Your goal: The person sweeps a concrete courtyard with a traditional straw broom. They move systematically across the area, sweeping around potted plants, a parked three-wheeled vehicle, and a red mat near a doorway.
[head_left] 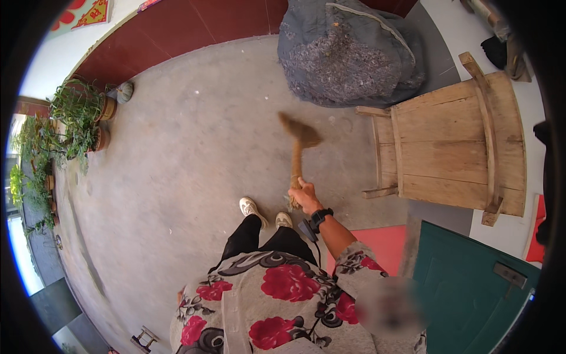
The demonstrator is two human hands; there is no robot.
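Observation:
My right hand [303, 196] is wrapped round the handle of a short straw broom [296, 160]. The broom's tan bristle head [299, 131] points away from me, close to the grey concrete floor [171, 159]; its edges are blurred, and I cannot tell whether it touches the floor. A black watch-like band [322, 217] sits on my right wrist, with a dark cable and a small grey piece beside it. My left hand does not show.
Ahead to the right stands a large bundle [348, 56] under grey cloth. A wooden piece of furniture [448, 144] lies along the right wall. Potted plants [76, 118] and a pumpkin [124, 92] line the left. A green door [466, 283] is at lower right.

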